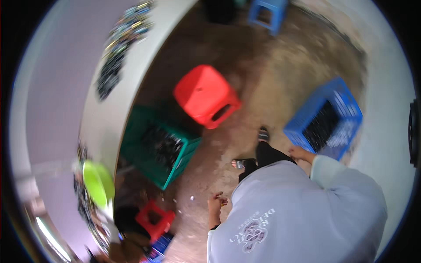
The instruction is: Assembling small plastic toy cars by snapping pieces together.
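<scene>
The person's right hand (298, 153) hangs near the blue plastic crate (305, 117), which holds black pieces; I cannot tell if its fingers are closed. The left hand (216, 202) hangs with fingers loosely apart. Farther to the left stands the green crate (183, 161) with dark pieces, and just beyond it the red plastic stool (202, 94).

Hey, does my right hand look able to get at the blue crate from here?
Probably yes: your right hand hangs near the blue crate, with nothing visible between them. The crate sits on the floor, so you'd likely need to bend.
</scene>
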`<state>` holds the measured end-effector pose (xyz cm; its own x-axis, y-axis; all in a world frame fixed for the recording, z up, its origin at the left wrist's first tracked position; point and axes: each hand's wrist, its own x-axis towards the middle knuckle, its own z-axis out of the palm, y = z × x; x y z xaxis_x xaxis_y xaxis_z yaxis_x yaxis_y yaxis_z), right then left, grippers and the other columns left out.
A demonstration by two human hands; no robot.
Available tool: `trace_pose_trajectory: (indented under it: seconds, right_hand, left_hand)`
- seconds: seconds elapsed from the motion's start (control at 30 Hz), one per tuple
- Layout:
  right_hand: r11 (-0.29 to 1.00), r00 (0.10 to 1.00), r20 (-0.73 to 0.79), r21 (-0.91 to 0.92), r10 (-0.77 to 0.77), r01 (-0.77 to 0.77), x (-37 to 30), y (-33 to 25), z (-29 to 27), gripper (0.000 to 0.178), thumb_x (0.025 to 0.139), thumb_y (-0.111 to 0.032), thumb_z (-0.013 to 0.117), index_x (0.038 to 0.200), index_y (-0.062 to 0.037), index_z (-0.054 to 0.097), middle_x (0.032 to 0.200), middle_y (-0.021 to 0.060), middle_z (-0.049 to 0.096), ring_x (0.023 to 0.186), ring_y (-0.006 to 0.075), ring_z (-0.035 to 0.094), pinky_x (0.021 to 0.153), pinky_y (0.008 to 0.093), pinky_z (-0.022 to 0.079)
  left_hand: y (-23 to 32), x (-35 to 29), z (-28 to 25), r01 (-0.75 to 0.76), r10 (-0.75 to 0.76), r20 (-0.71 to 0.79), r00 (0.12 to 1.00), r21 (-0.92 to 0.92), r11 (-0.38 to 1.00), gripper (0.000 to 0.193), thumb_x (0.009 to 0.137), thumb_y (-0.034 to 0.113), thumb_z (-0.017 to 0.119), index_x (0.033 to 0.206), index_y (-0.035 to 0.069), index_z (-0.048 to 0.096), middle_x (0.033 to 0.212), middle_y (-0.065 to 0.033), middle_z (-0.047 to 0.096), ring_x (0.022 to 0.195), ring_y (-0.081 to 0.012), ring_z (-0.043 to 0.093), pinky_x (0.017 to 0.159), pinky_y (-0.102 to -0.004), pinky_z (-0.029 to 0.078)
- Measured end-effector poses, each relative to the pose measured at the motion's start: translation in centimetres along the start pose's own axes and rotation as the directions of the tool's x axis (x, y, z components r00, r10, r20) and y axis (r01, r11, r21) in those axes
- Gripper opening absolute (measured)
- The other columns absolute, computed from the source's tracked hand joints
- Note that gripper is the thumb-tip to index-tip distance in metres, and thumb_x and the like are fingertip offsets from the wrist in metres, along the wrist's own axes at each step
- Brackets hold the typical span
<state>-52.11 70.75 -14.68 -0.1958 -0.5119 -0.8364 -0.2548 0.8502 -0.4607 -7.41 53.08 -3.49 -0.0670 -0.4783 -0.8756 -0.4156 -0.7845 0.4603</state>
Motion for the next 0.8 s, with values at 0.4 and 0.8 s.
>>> trace_pose_trajectory:
  seconds: [0.4,0.8]
  right_hand:
    - [0.947,0.932,-0.286,-0.162,0.224,-0.277,2.8,13.0,-2.9,0.036,0.075,-0.021,0.056,0.106,-0.0029,0.059,0.094,0.0214,0.063,0.089,0.0359,0.060,0.078,0.0423,0.048]
    - [0.768,0.833,-0.232,0.562,0.503,-0.308,13.8,12.4,-5.1,0.045,0.071,-0.032,0.060,0.101,0.0017,0.057,0.075,0.0182,0.061,0.055,0.0262,0.061,0.051,0.0364,0.050]
  left_hand:
    - [11.5,5.4,8.7,0.007,-0.082,0.165,0.983,0.413,0.911,0.034,0.072,-0.003,0.050,0.105,-0.007,0.056,0.070,-0.0143,0.062,0.055,-0.0181,0.059,0.052,-0.0277,0.050]
    - [18.6,13.3,14.2,-0.064,-0.063,0.219,0.974,0.528,0.847,0.032,0.075,0.001,0.053,0.106,-0.002,0.060,0.073,-0.0104,0.063,0.058,-0.0144,0.060,0.054,-0.0262,0.050]
